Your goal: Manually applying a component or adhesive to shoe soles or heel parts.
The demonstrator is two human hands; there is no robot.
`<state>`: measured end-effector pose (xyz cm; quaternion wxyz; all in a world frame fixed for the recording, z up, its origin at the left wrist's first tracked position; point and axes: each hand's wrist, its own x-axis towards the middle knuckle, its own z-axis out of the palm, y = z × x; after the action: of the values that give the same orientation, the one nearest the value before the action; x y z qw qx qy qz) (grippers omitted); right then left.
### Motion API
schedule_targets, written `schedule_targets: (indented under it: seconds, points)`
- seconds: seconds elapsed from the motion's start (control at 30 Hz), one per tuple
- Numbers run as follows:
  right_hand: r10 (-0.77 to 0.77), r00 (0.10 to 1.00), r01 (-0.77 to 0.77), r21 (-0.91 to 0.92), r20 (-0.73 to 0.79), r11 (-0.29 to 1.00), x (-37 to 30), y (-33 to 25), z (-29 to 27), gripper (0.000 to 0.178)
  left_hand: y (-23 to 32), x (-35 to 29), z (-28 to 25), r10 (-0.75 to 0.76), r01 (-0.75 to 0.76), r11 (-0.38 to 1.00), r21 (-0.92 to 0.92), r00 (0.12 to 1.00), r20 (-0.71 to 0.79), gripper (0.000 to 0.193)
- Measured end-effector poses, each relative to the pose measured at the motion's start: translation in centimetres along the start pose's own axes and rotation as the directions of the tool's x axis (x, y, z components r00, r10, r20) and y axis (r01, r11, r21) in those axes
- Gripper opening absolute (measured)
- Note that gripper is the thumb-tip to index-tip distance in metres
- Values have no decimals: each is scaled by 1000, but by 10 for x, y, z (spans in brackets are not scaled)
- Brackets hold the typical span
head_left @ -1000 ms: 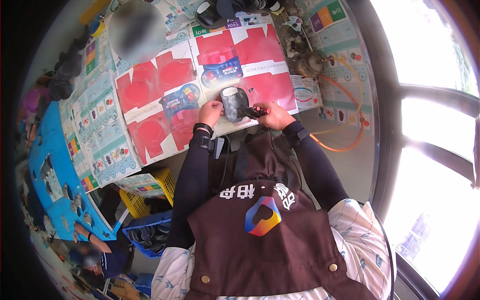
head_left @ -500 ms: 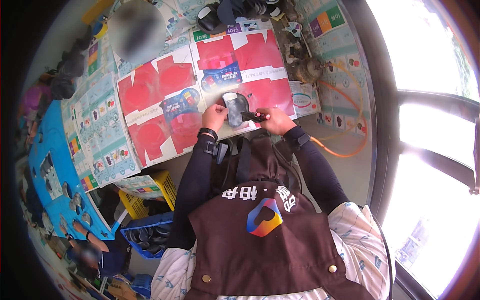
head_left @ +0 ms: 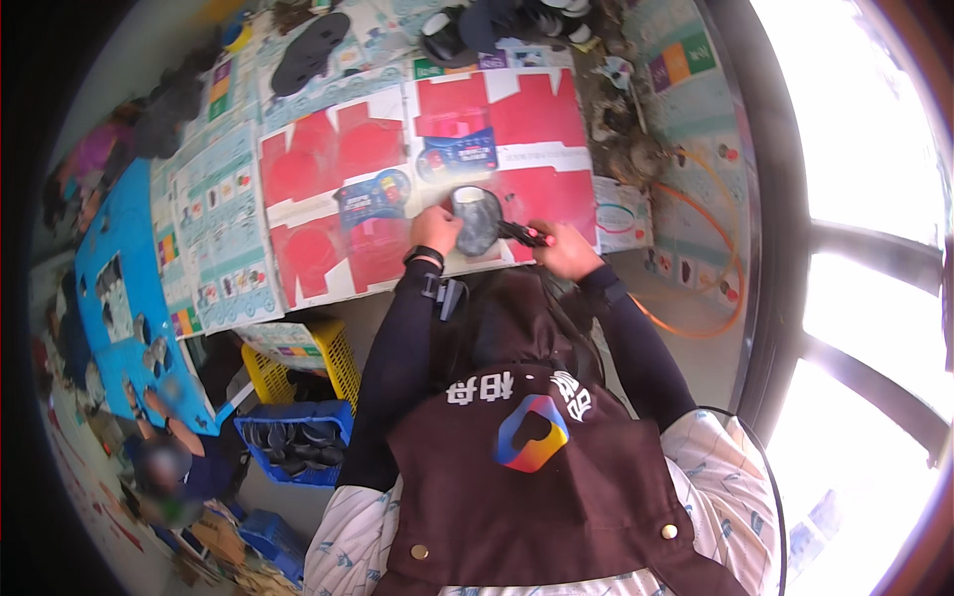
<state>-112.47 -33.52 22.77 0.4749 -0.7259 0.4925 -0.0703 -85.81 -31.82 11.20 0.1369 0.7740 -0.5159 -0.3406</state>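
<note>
Head view: shoe sole (head_left: 477,221) between hands.

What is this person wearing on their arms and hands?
Both arms are covered by long, close-fitting dark sleeves down to the wrists. The left hand and right hand are bare, with no gloves. A black band, like a watch, circles the left wrist.

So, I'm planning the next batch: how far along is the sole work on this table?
Done: cannot tell; dark soles lie at the table's far end, state unclear. In hand: the left hand steadies a grey sole on the red sheets while the right hand works a dark tool against it. Left: the blue crate by the table looks full of dark soles.
</note>
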Motion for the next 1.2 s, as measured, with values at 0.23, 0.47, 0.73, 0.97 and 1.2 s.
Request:
schedule_targets:
  seconds: [0.23,0.47,0.73,0.97,1.2]
  points:
    - [121,992,-62,678,-40,733,-9,10,-14,46,-3,-11,-76,-17,-23,960,-279,990,-141,25]
    - [156,978,-30,649,-138,761,-13,-9,-34,39,-144,42,-246,-316,-4,164,-986,947,-56,18]
    - [429,886,-240,619,-175,747,0,-62,3,49,-366,216,-331,-449,-203,617,-760,702,-552,32]
    - [519,831,-314,603,-200,734,-11,-96,4,42,-396,260,-337,-212,167,977,-134,649,-730,55]
    - [534,797,-282,607,-282,743,-16,-121,-8,34,-124,310,-181,110,-483,794,-369,711,-695,30]
